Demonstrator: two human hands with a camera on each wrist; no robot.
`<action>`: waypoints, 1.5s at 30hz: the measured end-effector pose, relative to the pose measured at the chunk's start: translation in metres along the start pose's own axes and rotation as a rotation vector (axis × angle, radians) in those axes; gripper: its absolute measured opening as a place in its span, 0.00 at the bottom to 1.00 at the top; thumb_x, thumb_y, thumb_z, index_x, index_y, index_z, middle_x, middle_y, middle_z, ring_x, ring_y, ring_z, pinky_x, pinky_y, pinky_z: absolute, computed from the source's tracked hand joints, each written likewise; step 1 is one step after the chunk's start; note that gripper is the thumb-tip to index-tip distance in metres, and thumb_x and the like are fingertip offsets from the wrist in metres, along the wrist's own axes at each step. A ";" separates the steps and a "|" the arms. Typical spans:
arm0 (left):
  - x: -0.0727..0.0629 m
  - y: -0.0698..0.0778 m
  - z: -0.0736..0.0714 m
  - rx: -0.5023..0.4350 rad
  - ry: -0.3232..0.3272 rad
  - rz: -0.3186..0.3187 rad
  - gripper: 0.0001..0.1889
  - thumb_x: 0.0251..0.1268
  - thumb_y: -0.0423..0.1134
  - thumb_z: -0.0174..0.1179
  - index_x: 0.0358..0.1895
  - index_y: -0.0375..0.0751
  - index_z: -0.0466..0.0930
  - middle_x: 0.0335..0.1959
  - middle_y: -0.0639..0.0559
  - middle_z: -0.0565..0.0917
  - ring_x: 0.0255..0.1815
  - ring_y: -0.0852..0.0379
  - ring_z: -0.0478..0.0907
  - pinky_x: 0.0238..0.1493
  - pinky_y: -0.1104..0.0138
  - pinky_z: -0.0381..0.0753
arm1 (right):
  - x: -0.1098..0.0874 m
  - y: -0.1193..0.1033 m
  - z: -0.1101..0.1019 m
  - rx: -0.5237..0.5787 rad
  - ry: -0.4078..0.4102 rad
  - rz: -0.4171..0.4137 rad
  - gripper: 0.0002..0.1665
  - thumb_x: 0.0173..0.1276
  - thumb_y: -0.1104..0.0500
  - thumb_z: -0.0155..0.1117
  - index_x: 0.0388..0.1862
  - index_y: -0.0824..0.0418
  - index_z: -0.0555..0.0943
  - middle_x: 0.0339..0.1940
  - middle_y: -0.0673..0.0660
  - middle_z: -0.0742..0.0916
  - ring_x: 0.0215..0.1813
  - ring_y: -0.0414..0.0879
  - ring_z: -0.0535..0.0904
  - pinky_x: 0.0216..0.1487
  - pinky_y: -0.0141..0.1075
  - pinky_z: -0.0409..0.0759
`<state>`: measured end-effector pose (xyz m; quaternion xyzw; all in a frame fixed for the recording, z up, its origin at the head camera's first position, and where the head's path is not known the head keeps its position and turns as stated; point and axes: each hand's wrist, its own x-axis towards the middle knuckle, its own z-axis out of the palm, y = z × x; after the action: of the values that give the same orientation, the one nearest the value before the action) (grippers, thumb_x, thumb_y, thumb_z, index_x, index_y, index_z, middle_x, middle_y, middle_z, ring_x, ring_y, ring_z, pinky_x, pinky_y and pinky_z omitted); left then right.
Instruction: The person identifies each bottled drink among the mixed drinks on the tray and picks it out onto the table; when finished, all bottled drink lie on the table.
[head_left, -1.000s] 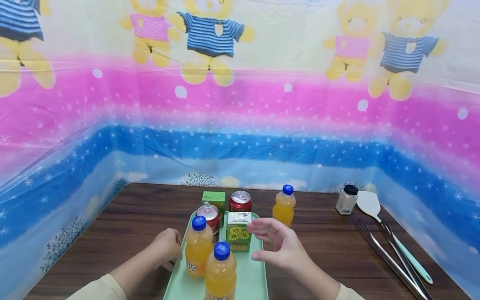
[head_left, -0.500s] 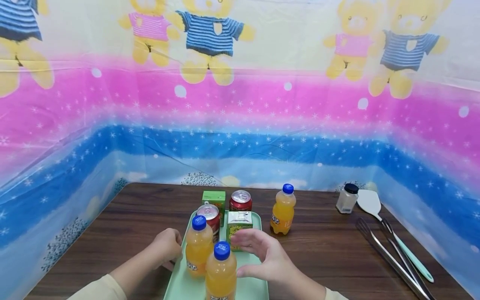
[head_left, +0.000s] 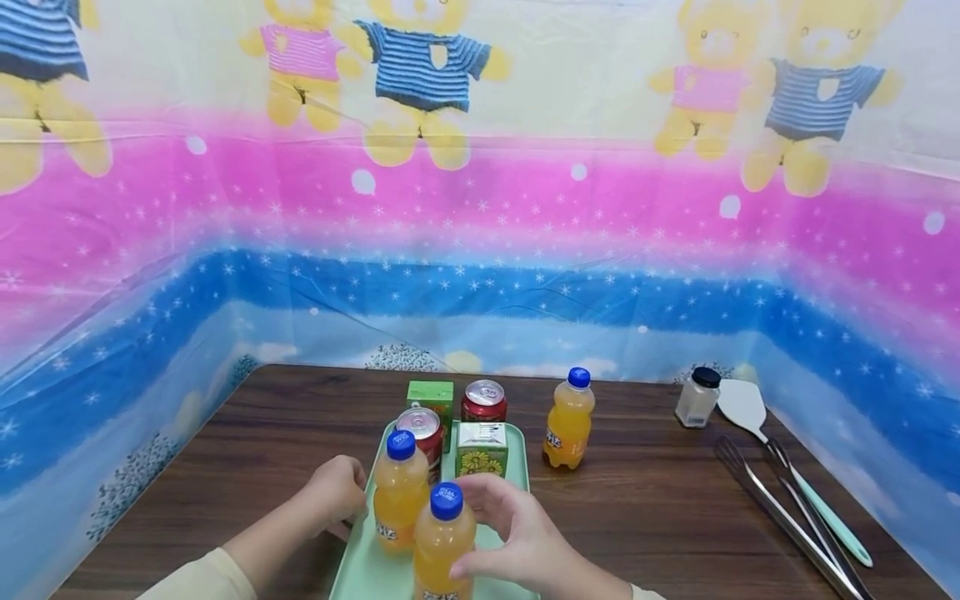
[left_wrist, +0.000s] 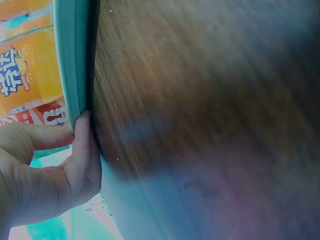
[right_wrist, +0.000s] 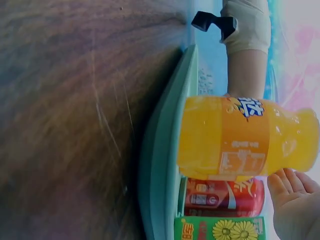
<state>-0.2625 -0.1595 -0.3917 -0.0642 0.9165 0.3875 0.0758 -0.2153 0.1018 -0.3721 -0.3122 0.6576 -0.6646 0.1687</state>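
Note:
My left hand (head_left: 337,492) pinches the left rim of a light green tray (head_left: 358,571); the left wrist view shows thumb and fingers on that rim (left_wrist: 75,60). Two orange-drink bottles with blue caps stand upright on the tray, a nearer bottle (head_left: 444,554) and a farther bottle (head_left: 397,492). My right hand (head_left: 517,533) is beside the nearer bottle, thumb in front and fingers behind its upper part, without a visible grip. In the right wrist view the fingers of that hand (right_wrist: 295,200) are extended near the bottle's (right_wrist: 245,137) neck.
A red can (head_left: 422,429) and a flower-printed drink carton (head_left: 482,454) stand farther up the tray. Behind them are another red can (head_left: 484,402) and green carton (head_left: 431,390), bases hidden. Rightward stand a third bottle (head_left: 570,421), a jar (head_left: 697,400), a spatula (head_left: 742,407) and tongs (head_left: 795,525).
My right hand has moved left and nearer, from beside the flower-printed carton to the nearer bottle. My left hand has stayed on the tray's rim.

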 end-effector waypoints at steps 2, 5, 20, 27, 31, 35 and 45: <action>0.000 0.000 0.001 -0.004 0.000 0.000 0.10 0.48 0.20 0.61 0.28 0.32 0.70 0.25 0.42 0.73 0.23 0.51 0.76 0.18 0.61 0.83 | 0.000 0.001 0.002 0.000 -0.002 0.010 0.33 0.57 0.59 0.70 0.61 0.61 0.69 0.57 0.57 0.78 0.60 0.50 0.73 0.61 0.38 0.72; 0.000 0.001 0.001 -0.008 0.001 -0.007 0.10 0.48 0.20 0.61 0.28 0.32 0.69 0.25 0.42 0.73 0.23 0.51 0.77 0.18 0.61 0.83 | 0.000 0.001 0.005 -0.003 -0.009 0.011 0.33 0.58 0.58 0.70 0.61 0.60 0.69 0.57 0.56 0.78 0.60 0.50 0.73 0.62 0.37 0.71; -0.001 0.002 0.000 -0.010 0.002 -0.010 0.09 0.48 0.20 0.61 0.28 0.32 0.70 0.26 0.42 0.73 0.23 0.51 0.77 0.18 0.61 0.83 | 0.002 0.006 0.009 -0.071 0.023 -0.019 0.30 0.58 0.58 0.70 0.58 0.59 0.71 0.54 0.54 0.80 0.59 0.48 0.75 0.61 0.36 0.72; -0.001 0.000 0.001 -0.010 -0.005 -0.005 0.09 0.48 0.20 0.61 0.29 0.32 0.70 0.26 0.42 0.73 0.24 0.50 0.76 0.19 0.60 0.83 | 0.002 0.003 0.011 -0.076 0.039 -0.008 0.30 0.58 0.58 0.70 0.58 0.59 0.72 0.54 0.54 0.80 0.58 0.47 0.75 0.60 0.35 0.72; -0.001 0.000 0.001 -0.010 -0.007 -0.007 0.09 0.49 0.20 0.61 0.29 0.31 0.70 0.26 0.42 0.73 0.24 0.50 0.76 0.19 0.60 0.83 | 0.001 0.003 0.012 -0.060 0.038 -0.007 0.29 0.58 0.58 0.70 0.58 0.59 0.72 0.54 0.54 0.80 0.58 0.47 0.75 0.60 0.35 0.72; -0.001 0.000 0.001 -0.009 -0.006 -0.007 0.09 0.49 0.20 0.62 0.29 0.32 0.70 0.26 0.42 0.73 0.24 0.50 0.76 0.19 0.61 0.83 | 0.000 0.003 0.012 -0.035 0.024 -0.018 0.30 0.58 0.59 0.69 0.59 0.60 0.71 0.55 0.55 0.79 0.59 0.48 0.74 0.61 0.34 0.71; 0.000 0.001 -0.001 -0.027 -0.014 -0.019 0.10 0.47 0.19 0.61 0.29 0.31 0.70 0.26 0.42 0.73 0.23 0.50 0.77 0.18 0.61 0.83 | -0.002 -0.004 0.015 -0.009 0.011 -0.047 0.30 0.59 0.60 0.68 0.60 0.61 0.70 0.57 0.57 0.78 0.60 0.50 0.73 0.61 0.33 0.71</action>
<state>-0.2626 -0.1595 -0.3906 -0.0712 0.9100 0.3996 0.0849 -0.2031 0.0919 -0.3692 -0.3248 0.6541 -0.6669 0.1482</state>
